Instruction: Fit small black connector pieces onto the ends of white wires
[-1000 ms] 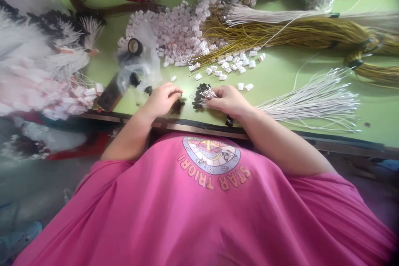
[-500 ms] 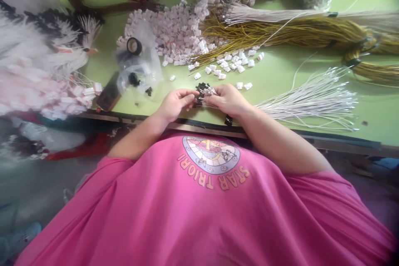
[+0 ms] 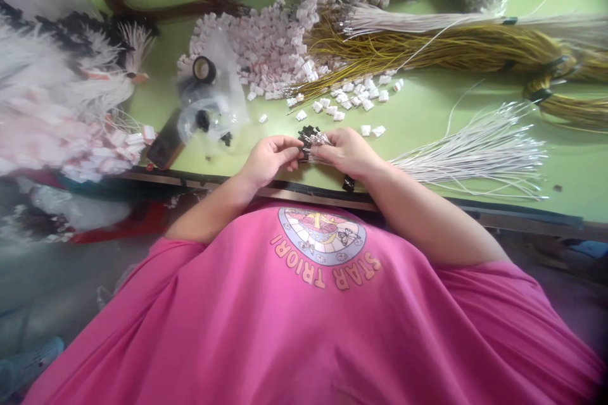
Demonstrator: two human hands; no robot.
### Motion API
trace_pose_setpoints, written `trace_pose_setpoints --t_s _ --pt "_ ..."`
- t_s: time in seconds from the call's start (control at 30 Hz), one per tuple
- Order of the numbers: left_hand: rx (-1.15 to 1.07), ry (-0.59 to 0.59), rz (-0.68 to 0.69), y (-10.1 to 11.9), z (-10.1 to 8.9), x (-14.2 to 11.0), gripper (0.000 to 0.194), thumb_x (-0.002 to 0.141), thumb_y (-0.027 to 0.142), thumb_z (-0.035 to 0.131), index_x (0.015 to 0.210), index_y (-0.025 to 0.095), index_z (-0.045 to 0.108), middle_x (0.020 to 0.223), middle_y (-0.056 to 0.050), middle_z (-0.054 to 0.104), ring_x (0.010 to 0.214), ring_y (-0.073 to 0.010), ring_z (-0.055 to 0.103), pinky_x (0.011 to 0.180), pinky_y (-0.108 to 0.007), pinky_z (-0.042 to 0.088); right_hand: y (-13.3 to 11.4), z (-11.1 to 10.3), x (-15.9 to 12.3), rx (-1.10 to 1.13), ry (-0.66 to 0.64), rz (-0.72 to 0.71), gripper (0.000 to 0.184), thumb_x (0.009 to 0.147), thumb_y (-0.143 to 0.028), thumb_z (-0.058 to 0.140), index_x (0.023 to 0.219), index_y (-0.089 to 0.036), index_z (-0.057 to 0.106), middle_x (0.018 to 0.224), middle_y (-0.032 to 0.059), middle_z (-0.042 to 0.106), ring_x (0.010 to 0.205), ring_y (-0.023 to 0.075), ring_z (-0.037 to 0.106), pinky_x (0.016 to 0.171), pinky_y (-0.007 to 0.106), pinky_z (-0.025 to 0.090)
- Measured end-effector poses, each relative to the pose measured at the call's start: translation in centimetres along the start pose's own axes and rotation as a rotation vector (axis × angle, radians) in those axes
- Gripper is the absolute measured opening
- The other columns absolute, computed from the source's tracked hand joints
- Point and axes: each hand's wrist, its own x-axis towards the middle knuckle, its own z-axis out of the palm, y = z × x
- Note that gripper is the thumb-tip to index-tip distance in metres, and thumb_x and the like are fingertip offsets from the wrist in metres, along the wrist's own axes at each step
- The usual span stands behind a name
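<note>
In the head view, the bundle of white wires (image 3: pixel 475 152) lies on the green bench (image 3: pixel 422 98), its long axis running from side to side, roughly along the bench's front edge. Its left end points toward the person's left and carries a cluster of black connectors (image 3: pixel 308 133), with silvery tips crowded beside them. From there the bundle passes through the right hand (image 3: pixel 350 152) and emerges beyond the right forearm (image 3: pixel 422 215), fanning out toward the right and slightly away from the body, loose metal tips outermost.

The right hand is clamped on the bundle just behind the connectors, thumb and fingers pointing left, the forearm slanting in from the lower right. The left hand (image 3: pixel 268 161) comes in from the lower left, fingers pointing right, with thumb and forefinger drawn together at the cluster's left edge. Whether they grip a single connector is too small to tell. The two hands face each other, near together, with the cluster between their fingertips.

A small black piece (image 3: pixel 349 183) sits just below the right wrist. Past the hands are scattered white connectors (image 3: pixel 356 98), a bundle of yellow wires (image 3: pixel 498 47) and a clear plastic bag (image 3: pixel 232 85).
</note>
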Motion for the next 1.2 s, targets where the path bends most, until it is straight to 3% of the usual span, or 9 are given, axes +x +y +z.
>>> trace_pose_setpoints --t_s 0.1,0.23,0.47,0.67,0.83,1.07,1.2 --pt "0.058 0.037 0.004 0.3 0.3 -0.4 0.032 0.064 0.030 0.080 0.087 0.013 0.067 0.066 -0.001 0.066 0.051 -0.0076 0.057 0.055 -0.024 0.049 0.1 0.0 0.0 0.007 -0.010 -0.007 0.023 0.075 -0.035 0.054 0.062 -0.016 0.054 0.058 -0.0022 0.047 0.057 0.0091 0.041 0.054 0.024 0.032" --pt "0.148 0.096 0.025 0.5 0.6 -0.7 0.028 0.067 0.032 0.077 0.087 0.014 0.069 0.061 0.000 0.064 0.052 -0.0092 0.057 0.056 -0.025 0.049 0.1 0.1 0.0 0.015 -0.016 0.000 0.025 0.075 -0.037 0.054 0.065 -0.015 0.058 0.061 -0.0014 0.051 0.059 0.0099 0.043 0.056 0.024 0.034" --pt "0.361 0.157 0.133 0.2 0.8 -0.9 0.022 0.072 0.030 0.071 0.091 0.017 0.072 0.075 -0.002 0.070 0.057 -0.0096 0.057 0.060 -0.026 0.050 0.1 0.2 0.0 0.018 -0.007 0.000 0.022 0.072 -0.035 0.058 0.065 -0.014 0.058 0.059 -0.0024 0.048 0.058 0.0092 0.041 0.055 0.024 0.032" --pt "0.275 0.123 0.087 -0.2 0.7 -0.6 0.026 0.070 0.034 0.074 0.089 0.016 0.072 0.087 -0.005 0.072 0.070 -0.0136 0.063 0.070 -0.029 0.052 0.9 0.2 0.1 0.058 0.021 -0.012 0.021 0.073 -0.034 0.058 0.064 -0.015 0.057 0.059 -0.0019 0.049 0.057 0.0093 0.041 0.053 0.024 0.031" --pt "0.251 0.111 0.169 -0.8 0.9 -0.3 0.022 0.069 0.031 0.074 0.086 0.017 0.073 0.087 -0.005 0.071 0.078 -0.0156 0.065 0.078 -0.031 0.052 0.9 0.3 0.2 0.063 0.020 -0.022 0.018 0.071 -0.033 0.060 0.069 -0.015 0.063 0.062 -0.0010 0.054 0.060 0.0109 0.046 0.056 0.025 0.035" --pt "0.609 0.109 0.365 -0.3 1.2 -0.6 0.012 0.077 0.024 0.067 0.084 0.017 0.072 0.086 -0.005 0.069 0.081 -0.0164 0.063 0.079 -0.030 0.050 0.4 0.5 0.2 -0.012 0.006 -0.010 0.020 0.070 -0.032 0.060 0.072 -0.013 0.066 0.060 -0.0018 0.052 0.060 0.0109 0.045 0.058 0.025 0.034" --pt "0.792 0.055 0.426 0.5 0.0 -1.3 0.012 0.080 0.022 0.064 0.087 0.016 0.071 0.087 -0.006 0.068 0.081 -0.0159 0.062 0.077 -0.029 0.049 0.6 0.5 0.1 0.006 0.041 -0.030 0.021 0.072 -0.034 0.060 0.068 -0.013 0.064 0.060 -0.0015 0.051 0.060 0.0105 0.044 0.057 0.025 0.033"
